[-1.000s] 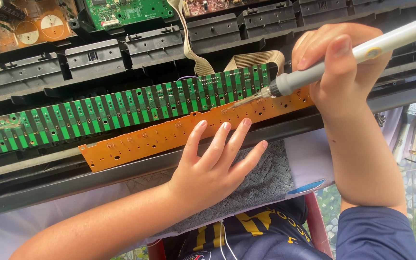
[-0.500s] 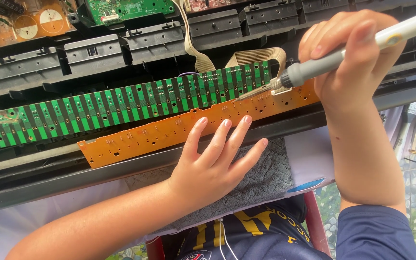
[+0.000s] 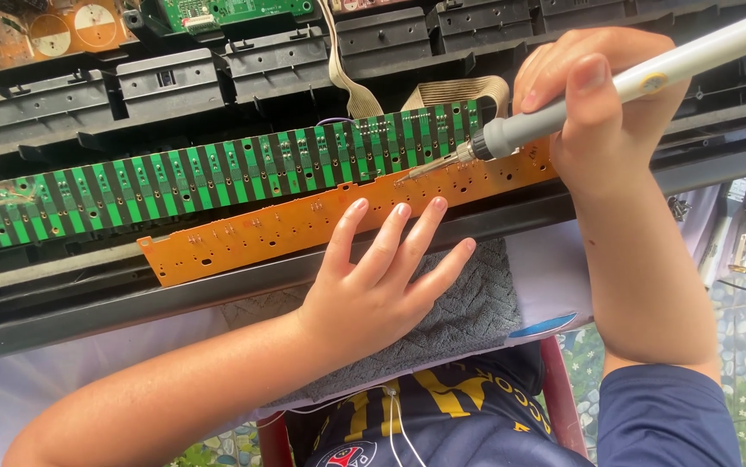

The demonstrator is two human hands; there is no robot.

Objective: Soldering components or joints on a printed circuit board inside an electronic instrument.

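Soldering iron (image 3: 615,91), the grey-and-white pen-shaped one, sits clamped in your right hand (image 3: 602,104), fingers wrapped around the barrel, its metal tip (image 3: 420,169) resting on the long orange circuit strip (image 3: 304,220) near that strip's right end. Your left hand (image 3: 382,285) lies flat with fingers spread, holding nothing, its fingertips (image 3: 399,210) pressing the strip's front edge just beside the tip. That closeness is the main hazard: if the tip skids along the board, it could reach your fingers. Dwell too long and you could lift a pad or scorch the green striped contact board (image 3: 217,173) touching the strip's far edge. The beige ribbon cable (image 3: 459,88) behind the tip could melt if the barrel tilts back.
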